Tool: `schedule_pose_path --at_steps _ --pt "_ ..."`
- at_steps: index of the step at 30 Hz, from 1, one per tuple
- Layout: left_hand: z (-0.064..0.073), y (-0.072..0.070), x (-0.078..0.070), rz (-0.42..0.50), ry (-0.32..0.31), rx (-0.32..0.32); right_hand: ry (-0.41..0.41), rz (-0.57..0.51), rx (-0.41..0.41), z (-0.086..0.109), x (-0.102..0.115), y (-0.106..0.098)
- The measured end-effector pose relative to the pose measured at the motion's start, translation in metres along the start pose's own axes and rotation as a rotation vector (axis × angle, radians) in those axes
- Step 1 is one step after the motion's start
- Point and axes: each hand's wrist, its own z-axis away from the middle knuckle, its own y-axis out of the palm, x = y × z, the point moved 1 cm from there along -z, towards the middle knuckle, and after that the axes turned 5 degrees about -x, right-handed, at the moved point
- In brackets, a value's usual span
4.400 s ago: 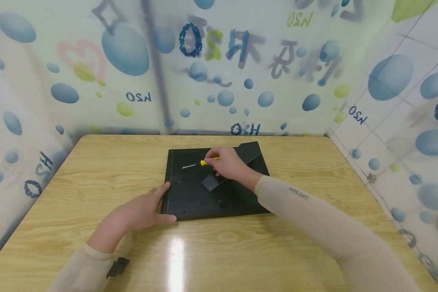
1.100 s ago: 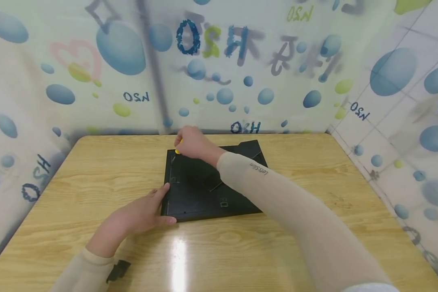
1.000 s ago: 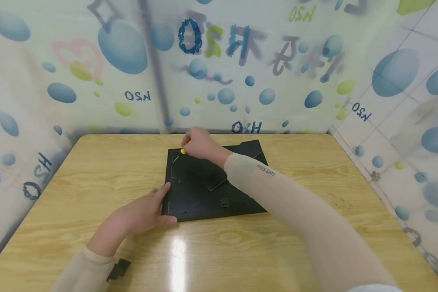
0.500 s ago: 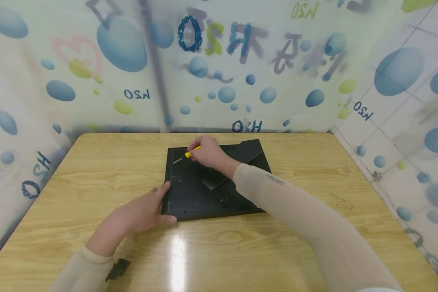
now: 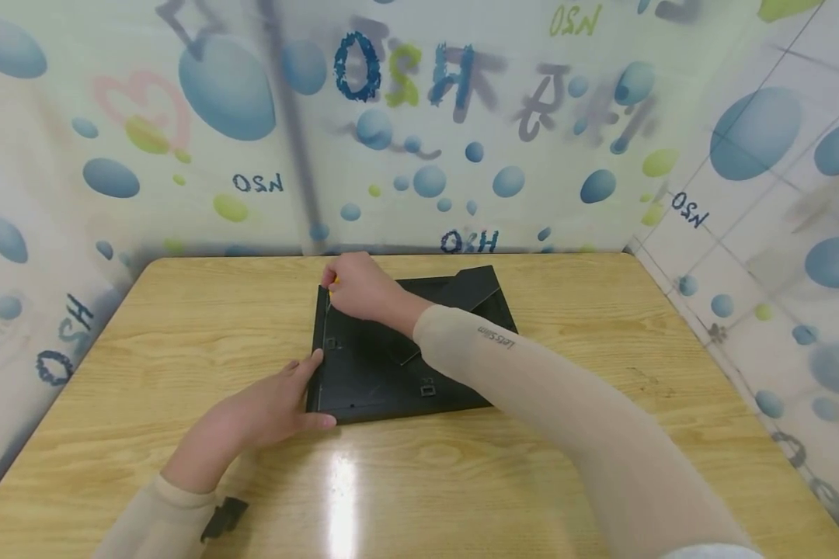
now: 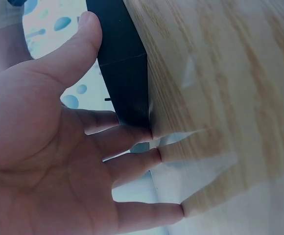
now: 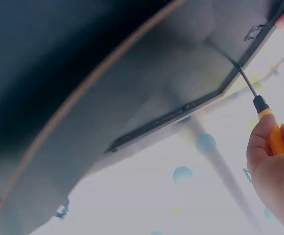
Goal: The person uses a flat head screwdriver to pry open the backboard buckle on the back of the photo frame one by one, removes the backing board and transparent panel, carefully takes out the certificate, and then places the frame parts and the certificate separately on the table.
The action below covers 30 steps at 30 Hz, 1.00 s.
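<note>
A black picture frame (image 5: pixel 381 388) lies back side up on the wooden table, its easel stand (image 5: pixel 474 287) slanting across the back. My right hand (image 5: pixel 367 287), over the far left corner, grips a screwdriver (image 7: pixel 277 139) by its yellow handle. In the right wrist view the thin metal shaft (image 7: pixel 248 81) meets the frame's inner edge with its tip. My left hand (image 5: pixel 276 404) rests at the frame's near left corner, thumb on the front side and straight fingers (image 6: pixel 132 166) along the left side and the tabletop. In the head view, my right hand hides most of the screwdriver.
Small metal hangers (image 5: pixel 428 387) sit on the frame's back. The wooden table (image 5: pixel 566 435) reaches back to a wall covering (image 5: pixel 419 155) with blue and green drops. A dark object (image 5: pixel 225 519) is by my left sleeve.
My right hand has moved left and away with the screwdriver, from the middle of the frame to its far left corner, shifting back and forth there. My left hand stays put.
</note>
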Motion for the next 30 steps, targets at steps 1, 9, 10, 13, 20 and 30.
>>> schedule_pose_path --at_steps 1,9,10,13,20,30 --pt "0.000 0.000 0.000 -0.001 0.002 -0.001 -0.012 0.022 0.007 -0.001 0.003 0.000" --pt "0.002 0.000 0.000 -0.004 0.009 -0.012 -0.066 0.146 0.067 -0.012 0.023 -0.001" --pt "0.002 -0.001 0.000 -0.003 0.009 -0.014 -0.064 0.150 0.071 -0.013 0.025 -0.001" --pt "0.003 -0.001 0.001 0.000 0.007 -0.018 -0.062 0.163 0.073 -0.015 0.030 -0.001" --pt "0.005 0.000 0.004 0.016 0.017 -0.031 -0.074 0.164 0.091 -0.017 0.026 -0.002" --pt "0.001 0.001 0.002 0.005 -0.018 -0.011 -0.054 0.157 0.149 0.020 -0.012 -0.011"
